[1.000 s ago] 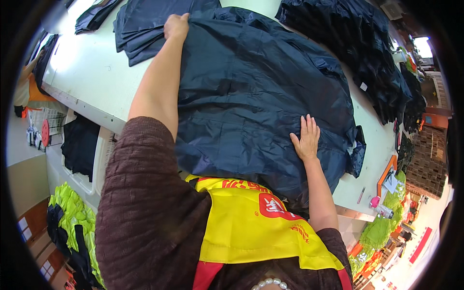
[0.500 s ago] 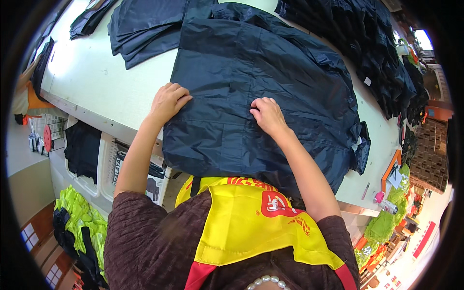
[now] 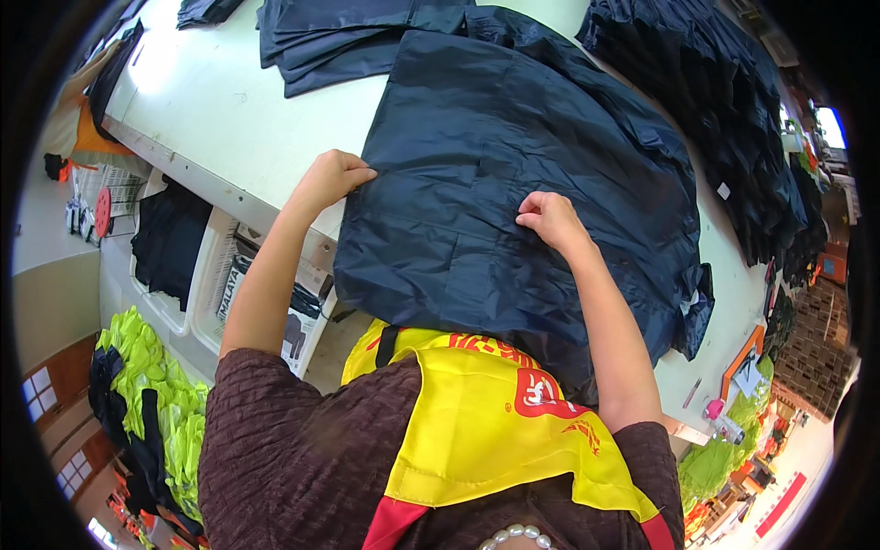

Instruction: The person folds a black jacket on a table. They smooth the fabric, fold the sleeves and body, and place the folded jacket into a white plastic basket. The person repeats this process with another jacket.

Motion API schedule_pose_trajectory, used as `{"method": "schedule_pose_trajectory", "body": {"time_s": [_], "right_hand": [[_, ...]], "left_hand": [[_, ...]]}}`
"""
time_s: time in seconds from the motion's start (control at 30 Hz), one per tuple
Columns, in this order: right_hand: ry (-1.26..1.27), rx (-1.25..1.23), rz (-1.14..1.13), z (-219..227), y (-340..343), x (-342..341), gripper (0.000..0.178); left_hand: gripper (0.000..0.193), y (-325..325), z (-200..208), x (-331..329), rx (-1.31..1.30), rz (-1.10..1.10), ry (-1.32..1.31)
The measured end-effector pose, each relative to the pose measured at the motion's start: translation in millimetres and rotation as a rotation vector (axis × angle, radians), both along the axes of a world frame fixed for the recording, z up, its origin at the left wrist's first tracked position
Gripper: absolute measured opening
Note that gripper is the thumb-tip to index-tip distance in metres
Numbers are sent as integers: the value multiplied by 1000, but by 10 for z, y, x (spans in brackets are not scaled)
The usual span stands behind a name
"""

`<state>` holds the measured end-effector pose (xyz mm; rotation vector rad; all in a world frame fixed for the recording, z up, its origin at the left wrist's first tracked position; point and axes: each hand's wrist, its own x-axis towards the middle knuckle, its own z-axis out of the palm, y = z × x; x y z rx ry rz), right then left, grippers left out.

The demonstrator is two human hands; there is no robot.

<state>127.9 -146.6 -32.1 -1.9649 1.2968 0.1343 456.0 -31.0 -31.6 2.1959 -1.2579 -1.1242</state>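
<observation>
A dark navy jacket (image 3: 431, 192) of thin, shiny fabric lies spread on the white table in front of me. Seams run across it, and its near edge hangs down by my apron. At its left edge my left hand (image 3: 332, 183) is closed, thumb and fingertips pinching the cloth. My right hand (image 3: 553, 223) is over the middle of the jacket, thumb and forefinger pressed together at a lengthwise seam. Whether a fold of cloth is between those fingertips is too small to be sure.
Folded dark garments (image 3: 339, 41) lie at the table's far side, and a large dark pile (image 3: 706, 110) at the right. A small bottle (image 3: 724, 423) stands near the right edge. Under the table at left is a white crate (image 3: 213, 266); yellow-green garments (image 3: 156, 394) are heaped beyond.
The view has shifted, so the table and jacket appear farther right. My left fingers have drawn into a pinch at the jacket's edge. My right fingers have come closer together at the seam.
</observation>
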Motion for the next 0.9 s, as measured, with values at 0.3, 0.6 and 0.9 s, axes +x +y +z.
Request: {"method": "schedule_pose_trajectory", "body": {"time_s": [0.3,0.6,0.9], "right_hand": [[87,185,-7,-35,-216,46,14],[274,194,48,82,-287,171,20],[265,207,-25,104,-275,131,22]], "left_hand": [[11,411,-105,-67,-665,-469,-317],[19,273,-307,-237,-439,86,-281],[18,105,-118,-163,-74,153,-91]]}}
